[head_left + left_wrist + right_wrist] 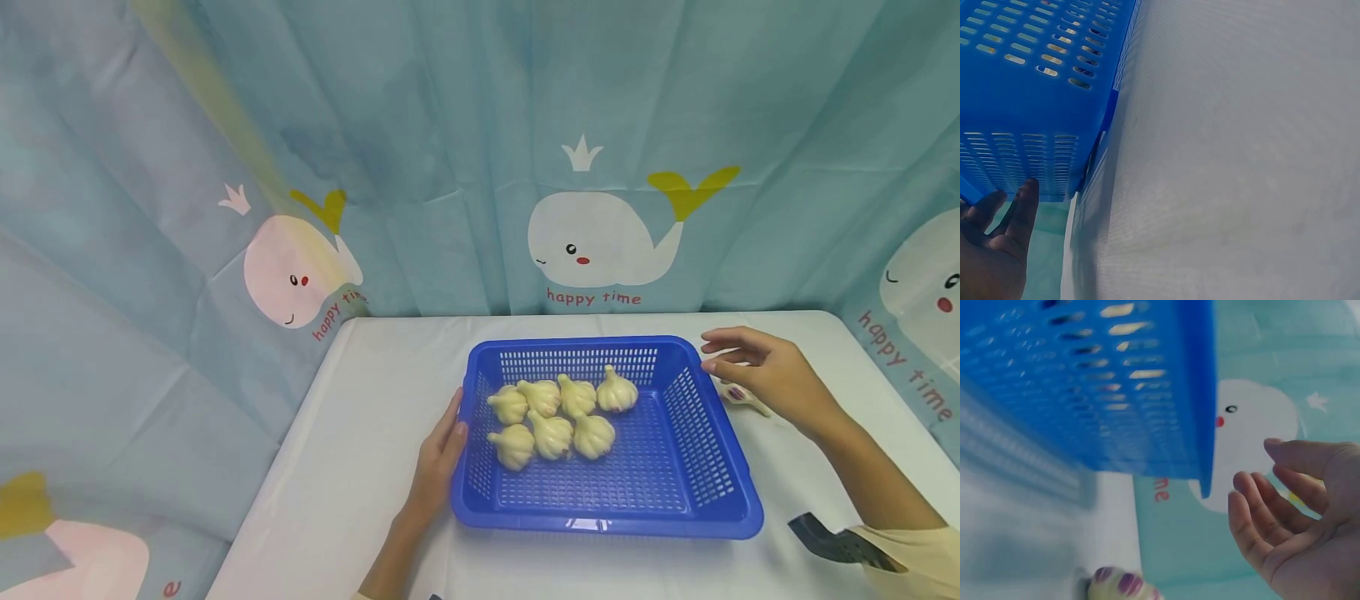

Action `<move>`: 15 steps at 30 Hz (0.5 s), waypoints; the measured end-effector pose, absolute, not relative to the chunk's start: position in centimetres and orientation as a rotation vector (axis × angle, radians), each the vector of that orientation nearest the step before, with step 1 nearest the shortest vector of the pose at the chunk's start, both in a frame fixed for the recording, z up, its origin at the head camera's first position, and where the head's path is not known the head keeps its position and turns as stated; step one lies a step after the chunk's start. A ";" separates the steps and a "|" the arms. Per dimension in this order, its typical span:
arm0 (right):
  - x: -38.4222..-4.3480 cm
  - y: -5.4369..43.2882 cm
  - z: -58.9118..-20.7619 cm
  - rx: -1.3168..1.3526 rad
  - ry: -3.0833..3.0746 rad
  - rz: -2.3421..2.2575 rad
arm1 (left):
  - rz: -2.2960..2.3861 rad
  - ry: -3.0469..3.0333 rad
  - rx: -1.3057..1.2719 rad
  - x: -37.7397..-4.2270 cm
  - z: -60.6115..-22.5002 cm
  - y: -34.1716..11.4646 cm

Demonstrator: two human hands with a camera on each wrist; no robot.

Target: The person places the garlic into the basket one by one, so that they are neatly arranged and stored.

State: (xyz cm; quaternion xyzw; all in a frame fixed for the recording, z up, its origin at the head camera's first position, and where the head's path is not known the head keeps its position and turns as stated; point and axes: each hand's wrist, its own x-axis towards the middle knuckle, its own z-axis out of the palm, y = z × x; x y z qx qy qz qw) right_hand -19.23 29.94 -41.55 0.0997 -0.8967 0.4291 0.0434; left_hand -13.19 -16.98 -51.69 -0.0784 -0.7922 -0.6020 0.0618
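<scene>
A blue plastic basket (592, 525) with slotted walls holds several pale garlic bulbs (552, 435), grouped toward its left and back. My left hand (438, 458) is at the basket's left wall, its fairly straight fingers (1027, 209) against the outside in the left wrist view. Just off the back right corner, my right hand (776, 379) hovers with loosely bent fingers and nothing between them; the right wrist view shows a gap between it and the basket wall (1147, 419). Below that hand lies another garlic bulb (738, 394), purple-streaked (1124, 584) and partly hidden in the head view.
The basket stands over a white-covered table (360, 433). A blue-green curtain (442, 242) printed with whales hangs along the table's back and sides. A dark strap (832, 540) shows by the right sleeve (911, 554).
</scene>
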 end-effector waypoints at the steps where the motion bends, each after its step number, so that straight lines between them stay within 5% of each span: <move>1: -19.3 30.1 -41.7 0.291 -2.744 1.300 | -1.818 -2.396 -0.237 -13.2 -51.7 -17.0; 15: -19.2 32.8 -44.5 0.056 -2.822 1.212 | -1.817 -2.387 -0.248 -13.3 -51.8 -17.0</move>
